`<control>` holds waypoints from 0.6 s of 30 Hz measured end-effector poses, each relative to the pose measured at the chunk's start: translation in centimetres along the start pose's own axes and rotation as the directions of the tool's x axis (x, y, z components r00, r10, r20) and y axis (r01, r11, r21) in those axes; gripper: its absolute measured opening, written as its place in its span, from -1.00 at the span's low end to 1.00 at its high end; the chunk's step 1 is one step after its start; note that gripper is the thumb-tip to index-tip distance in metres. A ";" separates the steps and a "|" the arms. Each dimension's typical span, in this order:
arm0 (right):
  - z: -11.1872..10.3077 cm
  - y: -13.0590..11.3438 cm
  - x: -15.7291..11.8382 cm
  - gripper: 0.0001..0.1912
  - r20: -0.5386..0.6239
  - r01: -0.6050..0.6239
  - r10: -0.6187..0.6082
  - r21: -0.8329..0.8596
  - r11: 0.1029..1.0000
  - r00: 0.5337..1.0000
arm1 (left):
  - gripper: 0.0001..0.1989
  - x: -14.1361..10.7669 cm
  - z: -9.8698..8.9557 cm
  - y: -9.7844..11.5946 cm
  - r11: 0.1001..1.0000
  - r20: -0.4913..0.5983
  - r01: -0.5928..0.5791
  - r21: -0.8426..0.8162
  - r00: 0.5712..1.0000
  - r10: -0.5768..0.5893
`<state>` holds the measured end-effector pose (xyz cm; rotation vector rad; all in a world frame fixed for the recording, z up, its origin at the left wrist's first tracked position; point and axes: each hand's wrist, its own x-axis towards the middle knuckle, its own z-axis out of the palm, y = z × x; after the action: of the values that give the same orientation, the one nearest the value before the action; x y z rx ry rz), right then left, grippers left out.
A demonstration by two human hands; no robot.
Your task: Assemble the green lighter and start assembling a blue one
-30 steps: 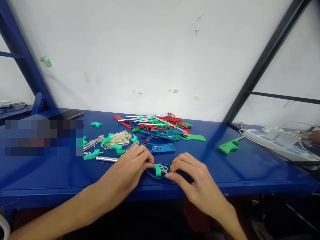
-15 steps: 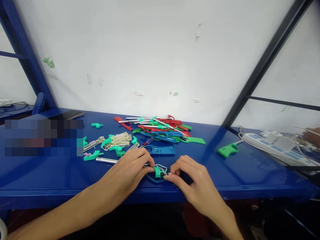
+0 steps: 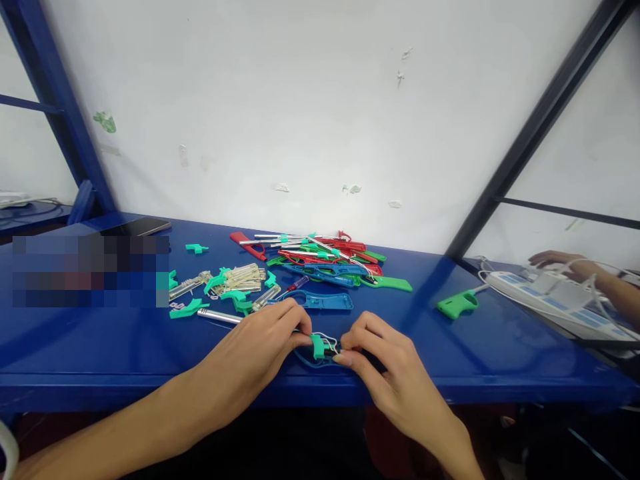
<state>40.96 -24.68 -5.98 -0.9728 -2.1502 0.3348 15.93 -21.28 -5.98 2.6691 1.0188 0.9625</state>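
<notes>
My left hand (image 3: 267,340) is closed near the table's front edge, its thumb and fingertips pinching part of an opened utility lighter beside its green trigger (image 3: 319,347). The lighter's metal tube (image 3: 217,316) sticks out to the left from under this hand. Below the trigger shows the rim of a blue lighter shell (image 3: 307,362), largely covered by my hands. My right hand (image 3: 387,357) pinches a small black part between thumb and forefinger, just right of the trigger. Thin white wires (image 3: 327,338) loop above it. The fingers partly hide what they grip.
Behind my hands lie a blue shell half (image 3: 327,301), a screwdriver (image 3: 299,283), clear fuel tanks (image 3: 245,277), loose green triggers (image 3: 187,309) and a pile of lighter parts (image 3: 325,260). A green lighter (image 3: 457,304) and a power strip (image 3: 555,300) are rightward; another person's hand (image 3: 560,259) is beyond.
Both my hands stay at the lighter, with the trigger and black part shifted only slightly. At the far right, the other person's hand and forearm have come further into view over the power strip.
</notes>
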 end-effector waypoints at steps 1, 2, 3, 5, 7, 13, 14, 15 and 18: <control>0.0 0.0 0.0 -0.83 -0.003 0.003 -0.003 0.007 1.000 1.000 | -0.83 0.0 0.0 0.0 1.000 0.001 -0.007 -0.003 1.000 0.007; 0.0 0.0 0.0 -0.83 -0.004 0.004 -0.004 0.015 1.000 1.000 | -0.84 -0.1 0.0 0.0 1.000 0.002 -0.014 -0.004 1.000 0.014; 0.0 0.0 0.0 -0.83 -0.004 0.004 -0.004 0.021 1.000 1.000 | -0.84 -0.2 0.0 0.0 1.000 0.002 -0.022 -0.005 1.000 0.022; 0.0 0.0 0.0 -0.84 -0.003 -0.006 0.006 0.029 1.000 1.000 | -0.83 -0.2 0.1 -0.1 0.999 0.001 -0.034 -0.005 0.999 0.034; 0.0 -0.1 0.0 -0.85 -0.002 -0.026 0.026 0.028 0.999 1.000 | -0.81 -0.2 0.2 -0.1 0.999 -0.002 -0.035 -0.003 0.999 0.035; 0.1 -0.4 0.1 -0.84 0.026 -0.081 0.081 -0.012 0.997 0.996 | -0.75 0.1 -0.1 0.0 1.000 -0.017 -0.022 0.013 1.000 0.022; 0.0 -0.5 0.1 -0.84 0.033 -0.090 0.090 -0.015 0.996 0.995 | -0.75 0.2 -0.1 0.0 1.000 -0.017 -0.023 0.015 1.000 0.023; 0.0 -0.5 0.1 -0.85 0.038 -0.097 0.097 -0.017 0.995 0.995 | -0.74 0.1 -0.1 0.0 1.000 -0.017 -0.022 0.018 1.000 0.023; -0.1 -0.5 0.1 -0.84 0.047 -0.108 0.110 -0.026 0.994 0.993 | -0.74 0.1 -0.1 0.0 0.999 -0.020 -0.021 0.028 1.000 0.022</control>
<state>40.72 -24.96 -5.68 -1.1088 -2.1537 0.3904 15.93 -21.21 -5.82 2.7035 1.0167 0.9887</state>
